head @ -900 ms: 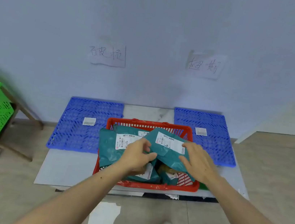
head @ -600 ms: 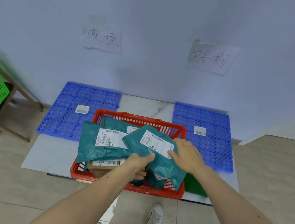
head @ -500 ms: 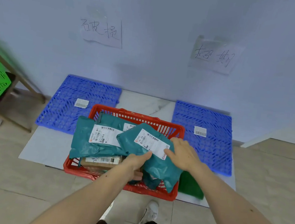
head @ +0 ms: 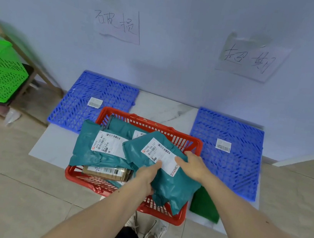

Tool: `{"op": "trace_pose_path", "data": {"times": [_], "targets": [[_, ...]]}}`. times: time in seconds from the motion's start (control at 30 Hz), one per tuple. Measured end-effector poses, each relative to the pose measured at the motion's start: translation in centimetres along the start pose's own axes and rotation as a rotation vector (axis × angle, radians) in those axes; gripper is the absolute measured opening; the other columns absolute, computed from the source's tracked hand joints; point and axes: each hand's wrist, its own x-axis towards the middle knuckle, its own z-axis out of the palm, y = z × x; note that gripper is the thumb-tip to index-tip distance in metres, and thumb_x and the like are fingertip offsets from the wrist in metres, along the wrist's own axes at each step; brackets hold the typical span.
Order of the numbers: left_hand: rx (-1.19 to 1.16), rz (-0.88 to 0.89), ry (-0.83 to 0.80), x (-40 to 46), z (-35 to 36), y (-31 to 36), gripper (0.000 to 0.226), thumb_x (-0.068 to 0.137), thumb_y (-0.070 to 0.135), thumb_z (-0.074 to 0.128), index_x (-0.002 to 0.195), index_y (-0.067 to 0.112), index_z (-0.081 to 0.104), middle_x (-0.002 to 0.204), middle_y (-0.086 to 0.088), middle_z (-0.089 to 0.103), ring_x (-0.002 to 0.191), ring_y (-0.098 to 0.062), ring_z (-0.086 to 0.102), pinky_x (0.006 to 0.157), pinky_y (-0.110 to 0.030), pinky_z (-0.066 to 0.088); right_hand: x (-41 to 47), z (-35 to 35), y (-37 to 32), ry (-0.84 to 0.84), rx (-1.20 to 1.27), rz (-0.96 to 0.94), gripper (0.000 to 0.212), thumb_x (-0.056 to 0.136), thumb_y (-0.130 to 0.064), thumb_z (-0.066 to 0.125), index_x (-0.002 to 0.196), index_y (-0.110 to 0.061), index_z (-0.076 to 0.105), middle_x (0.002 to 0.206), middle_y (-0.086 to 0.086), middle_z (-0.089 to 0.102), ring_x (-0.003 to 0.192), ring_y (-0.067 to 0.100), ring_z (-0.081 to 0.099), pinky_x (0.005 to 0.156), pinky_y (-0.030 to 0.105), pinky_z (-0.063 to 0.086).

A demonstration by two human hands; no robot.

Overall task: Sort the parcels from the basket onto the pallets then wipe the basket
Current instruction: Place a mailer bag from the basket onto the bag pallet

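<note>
Several parcels [head: 105, 148] half-hidden under hands [head: 193, 167]

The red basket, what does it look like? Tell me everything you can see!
The red basket is a rectangular plastic one with slotted walls and a thick rim. It sits on a pale marble-look board on the floor, between two blue pallets. It is heaped with teal parcels, plus a brown box lower down. The left hand and the right hand hold the top parcel over it.
</note>
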Motion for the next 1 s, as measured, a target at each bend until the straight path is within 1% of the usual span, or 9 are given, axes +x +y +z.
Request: {"op": "trace_pose_path", "data": {"times": [0.07, 0.13, 0.23, 0.37, 0.53, 0.6, 0.77, 0.87, 1.0], "targets": [[-0.005, 0.004, -0.008, -0.1, 0.2, 0.4, 0.033, 0.095, 0.028, 0.064, 0.121, 0.015, 0.049, 0.135, -0.011, 0.056, 0.119, -0.032, 0.055, 0.081, -0.043, 0.041, -0.1, -0.2, -0.3, 0.01, 0.035, 0.002, 0.042, 0.091, -0.056, 0.051, 0.112, -0.021, 0.061, 0.118, 0.004, 0.064, 0.114, 0.028, 0.056, 0.096, 0.043, 0.049], [-0.011, 0.015, -0.014, 0.1, 0.3, 0.6, 0.026, 0.094, 0.027, 0.066, 0.111, 0.015, 0.051, 0.126, -0.011, 0.061, 0.104, -0.029, 0.058, 0.081, -0.043, 0.046, -0.5, -0.5, -0.7, 0.02, 0.085, 0.003, 0.027, 0.093, -0.049, 0.056, 0.096, -0.023, 0.061, 0.103, 0.0, 0.066, 0.098, 0.02, 0.061, 0.078, 0.032, 0.051], [-0.024, 0.032, -0.02, 0.3, 0.6, 0.9, 0.026, 0.09, 0.025, 0.07, 0.109, 0.015, 0.056, 0.107, -0.009, 0.065, 0.097, -0.029, 0.062, 0.083, -0.045, 0.052, -1.1, -1.0, -1.3, 0.043, 0.153, -0.003, 0.016, 0.093, -0.039, 0.061, 0.088, -0.024, 0.058, 0.09, -0.006, 0.063, 0.083, 0.012, 0.061, 0.059, 0.019, 0.042], [-0.017, 0.06, -0.043, 0.2, 0.8, 1.2, 0.015, 0.089, 0.021, 0.07, 0.092, 0.016, 0.056, 0.097, -0.007, 0.066, 0.094, -0.029, 0.063, 0.079, -0.046, 0.052, -1.7, -1.8, -1.6, 0.043, 0.26, 0.015, 0.016, 0.088, -0.035, 0.067, 0.089, -0.022, 0.058, 0.095, -0.003, 0.067, 0.088, 0.016, 0.065, 0.065, 0.025, 0.049], [-0.026, 0.175, -0.069, 0.1, 0.5, 1.4, 0.022, 0.087, 0.016, 0.073, 0.104, 0.012, 0.06, 0.103, -0.007, 0.069, 0.083, -0.021, 0.064, 0.068, -0.035, 0.051, -2.5, -2.9, -1.7, -0.003, 0.584, 0.061, 0.024, 0.085, -0.025, 0.075, 0.097, -0.012, 0.058, 0.095, 0.005, 0.072, 0.08, 0.016, 0.068, 0.067, 0.03, 0.054], [-0.042, 0.234, -0.087, 0.0, 0.3, 1.6, 0.032, 0.086, 0.015, 0.075, 0.113, 0.01, 0.059, 0.107, -0.006, 0.07, 0.085, -0.02, 0.065, 0.06, -0.03, 0.049, -2.9, -3.3, -1.6, -0.035, 0.704, 0.075, 0.032, 0.083, -0.024, 0.078, 0.104, -0.009, 0.058, 0.1, 0.009, 0.074, 0.087, 0.022, 0.072, 0.077, 0.037, 0.058], [-0.022, 0.363, -0.141, 0.0, 0.2, 2.4, 0.049, 0.081, 0.018, 0.08, 0.123, 0.011, 0.056, 0.114, -0.006, 0.07, 0.097, -0.024, 0.069, 0.067, -0.033, 0.056, -4.1, -3.7, -1.6, -0.02, 0.894, 0.031, 0.018, 0.087, -0.01, 0.074, 0.097, -0.011, 0.059, 0.094, 0.009, 0.073, 0.084, 0.023, 0.07, 0.077, 0.037, 0.057], [0.013, 0.387, -0.154, 0.1, 0.2, 3.0, 0.053, 0.078, 0.021, 0.083, 0.122, 0.011, 0.055, 0.112, -0.006, 0.071, 0.098, -0.025, 0.069, 0.077, -0.039, 0.059, -4.1, -3.7, -1.5, 0.014, 0.94, 0.002, 0.028, 0.084, -0.012, 0.076, 0.107, -0.014, 0.06, 0.106, 0.01, 0.073, 0.094, 0.026, 0.072, 0.086, 0.042, 0.058], [0.028, 0.404, -0.18, 0.5, 0.3, 3.7, 0.05, 0.078, 0.02, 0.083, 0.12, 0.01, 0.058, 0.11, -0.007, 0.072, 0.094, -0.025, 0.07, 0.068, -0.035, 0.058, -4.1, -3.7, -1.5, 0.036, 0.95, -0.011, 0.034, 0.084, -0.013, 0.078, 0.115, -0.014, 0.064, 0.107, 0.009, 0.075, 0.097, 0.027, 0.073, 0.089, 0.045, 0.058]]}}
